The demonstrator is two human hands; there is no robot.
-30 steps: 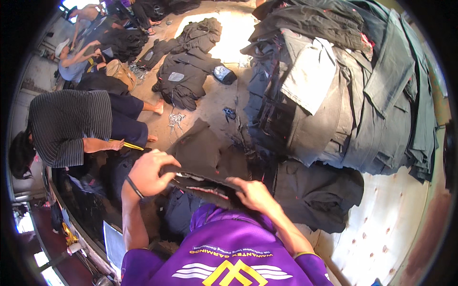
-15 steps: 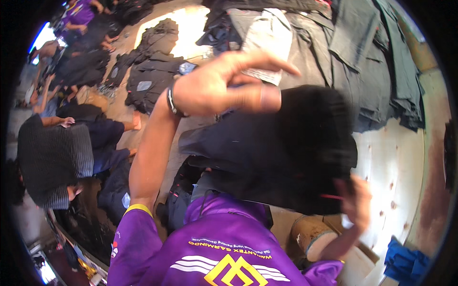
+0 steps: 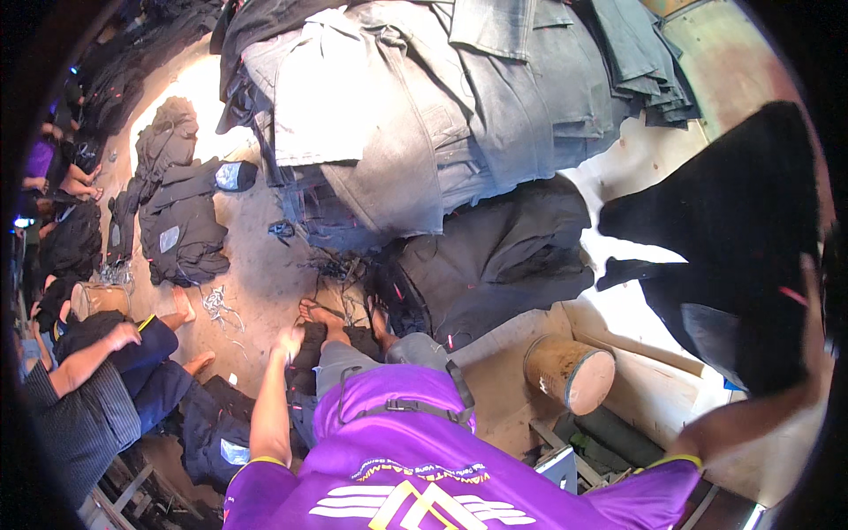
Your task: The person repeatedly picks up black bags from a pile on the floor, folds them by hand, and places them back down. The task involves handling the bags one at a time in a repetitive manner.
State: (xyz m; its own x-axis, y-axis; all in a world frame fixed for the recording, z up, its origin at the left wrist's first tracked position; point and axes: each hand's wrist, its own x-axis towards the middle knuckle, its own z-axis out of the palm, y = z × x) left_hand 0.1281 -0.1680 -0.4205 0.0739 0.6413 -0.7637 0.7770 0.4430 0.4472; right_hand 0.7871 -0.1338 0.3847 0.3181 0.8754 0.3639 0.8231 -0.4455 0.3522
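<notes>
Right hand closed on the outer edge of a black garment, held out across the pale board's right side. Left hand off the garment, over the floor; blurred, can't tell finger spread. Best: firm grip, cloth clear of the drum.

A clothes heap lies ahead, with another pile left of it on the floor; a co-worker is farther left; rightward, the right hand holds a garment, 1 drum nearer the body
</notes>
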